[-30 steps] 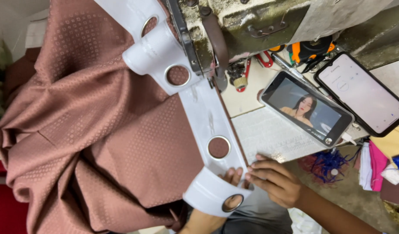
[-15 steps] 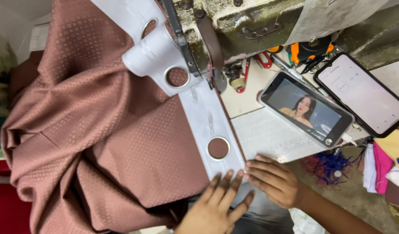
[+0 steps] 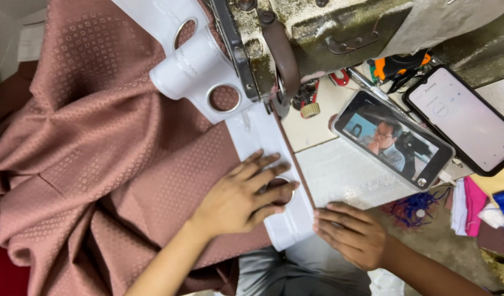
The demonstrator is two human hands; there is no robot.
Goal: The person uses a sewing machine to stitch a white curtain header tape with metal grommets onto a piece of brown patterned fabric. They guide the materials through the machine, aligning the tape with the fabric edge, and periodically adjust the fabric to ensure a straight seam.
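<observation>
the left hand [image 3: 238,197] lies flat on the eyelet tape [image 3: 265,164], which runs along the curtain fabric [image 3: 98,164] toward the sewing machine [image 3: 318,33]. the right hand [image 3: 350,233] rests just right of the tape's edge; two phones [image 3: 394,140] lie further right.

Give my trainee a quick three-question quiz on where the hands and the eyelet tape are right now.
1. True or false: the left hand lies flat on the white eyelet tape.
2. What does the right hand touch? A) the tape's edge B) a phone C) scissors
3. How many phones lie right of the sewing machine?

Key: 1 true; 2 A; 3 two, a video phone and a white-screen phone.
</observation>
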